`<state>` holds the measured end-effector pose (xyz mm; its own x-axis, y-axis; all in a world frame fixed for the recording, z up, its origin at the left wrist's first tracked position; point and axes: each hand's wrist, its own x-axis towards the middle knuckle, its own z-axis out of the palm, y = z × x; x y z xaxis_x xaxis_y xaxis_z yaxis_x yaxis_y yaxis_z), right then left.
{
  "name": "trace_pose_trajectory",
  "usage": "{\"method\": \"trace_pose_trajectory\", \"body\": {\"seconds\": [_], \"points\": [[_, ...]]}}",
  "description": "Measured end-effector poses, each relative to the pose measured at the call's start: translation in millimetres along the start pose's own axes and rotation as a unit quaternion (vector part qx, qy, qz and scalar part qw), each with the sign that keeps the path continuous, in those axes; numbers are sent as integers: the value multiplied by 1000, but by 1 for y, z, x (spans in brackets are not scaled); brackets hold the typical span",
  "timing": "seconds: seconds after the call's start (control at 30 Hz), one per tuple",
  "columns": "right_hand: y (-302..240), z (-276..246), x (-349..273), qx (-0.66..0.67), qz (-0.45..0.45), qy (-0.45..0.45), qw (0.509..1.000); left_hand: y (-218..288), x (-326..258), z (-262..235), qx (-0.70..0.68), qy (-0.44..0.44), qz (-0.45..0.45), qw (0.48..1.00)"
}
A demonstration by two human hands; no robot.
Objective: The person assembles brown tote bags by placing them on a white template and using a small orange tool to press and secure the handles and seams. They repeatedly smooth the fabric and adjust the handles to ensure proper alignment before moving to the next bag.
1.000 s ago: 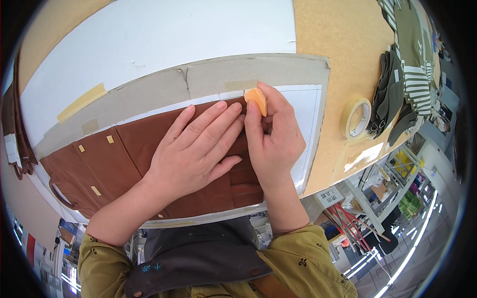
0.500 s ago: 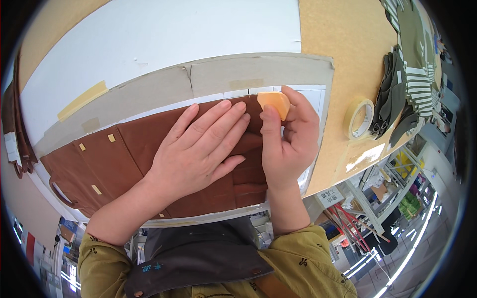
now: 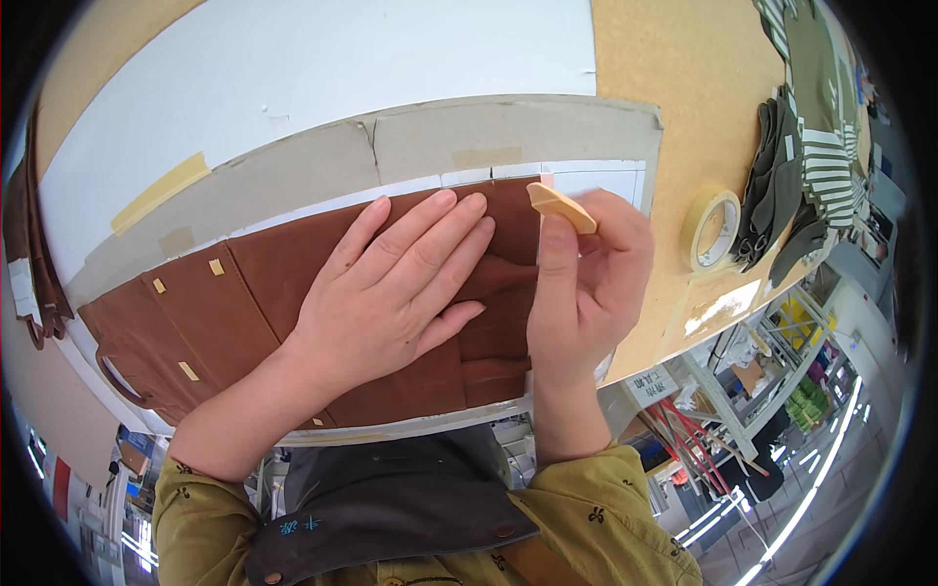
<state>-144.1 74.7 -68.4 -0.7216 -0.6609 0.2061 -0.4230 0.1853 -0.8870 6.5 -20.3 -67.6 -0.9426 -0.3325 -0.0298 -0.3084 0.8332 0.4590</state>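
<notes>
A reddish-brown garment (image 3: 256,356) with seams and several small yellow tape pieces lies spread along the near side of the table. My left hand (image 3: 396,273) rests flat on it, fingers stretched toward its far edge. To the right, my right hand (image 3: 596,273) pinches a thin orange piece of tailor's chalk (image 3: 559,205) between thumb and fingers. The chalk is tilted, close to the garment's far right corner; whether it touches cannot be told. Under the garment shows a white sheet with drawn lines (image 3: 596,176), framed by a grey board (image 3: 547,122).
On the brown tabletop at right lies a roll of masking tape (image 3: 696,234). Beside it are dark fabric pieces (image 3: 772,186) and striped green fabric (image 3: 826,176). More brown fabric (image 3: 34,244) hangs at the far left. A metal rack (image 3: 747,400) stands beyond the near right edge.
My right hand has moved a little to the right and turned, so the chalk shows more edge-on. My left hand stays pressed in nearly the same place.
</notes>
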Motion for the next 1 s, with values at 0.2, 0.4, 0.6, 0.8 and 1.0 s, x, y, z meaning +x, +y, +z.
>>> {"method": "trace_pose_trajectory", "body": {"seconds": [0.2,0.4,0.6,0.8,1.0], "points": [[-9,7,-3,-62,75,-29,995,0,0,1,-1,0,2,1000],[-7,11,2,-109,49,-53,991,-2,-1,1,-7,-1,1,1000],[-6,11,0,-123,35,-59,990,-2,-1,2,-6,6,1,1000],[-12,-5,-1,15,107,-8,994,0,-1,1,-14,3,1,1000],[-12,-39,-9,129,162,74,976,0,0,2,3,16,7,1000]]}}
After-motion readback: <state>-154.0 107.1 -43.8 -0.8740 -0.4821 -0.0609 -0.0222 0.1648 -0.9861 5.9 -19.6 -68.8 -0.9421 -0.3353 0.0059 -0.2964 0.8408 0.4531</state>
